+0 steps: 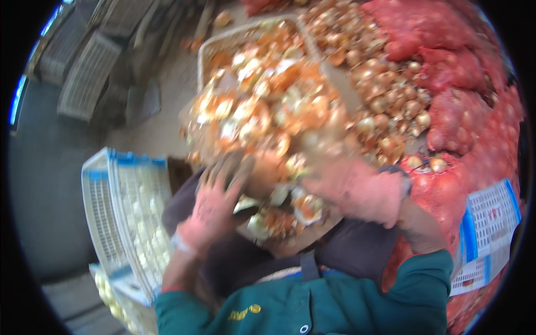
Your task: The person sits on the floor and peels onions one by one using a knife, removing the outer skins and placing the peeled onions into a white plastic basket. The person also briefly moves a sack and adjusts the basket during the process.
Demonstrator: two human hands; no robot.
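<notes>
My left hand [213, 201], in a pink glove with dark-coated fingers, is over my lap at the near edge of a heap of onion skins [268, 113]. A blurred brown rounded shape [266, 173], possibly an onion, lies against its fingers; whether they grip it is unclear. My right hand [351, 184], gloved the same way, is smeared by motion at the heap's right side, and its fingers cannot be made out. Between and below the hands, loose skins and pale peel pieces [276, 217] lie on a board-like surface [289, 245] over my lap.
A pale crate [200, 63] holds the skins. Unpeeled onions [377, 92] are piled on the floor to its right, beside red mesh sacks [456, 117]. To my left stands a white-and-blue crate [98, 201] of peeled onions [146, 222]. Another white-and-blue crate [490, 222] is at right.
</notes>
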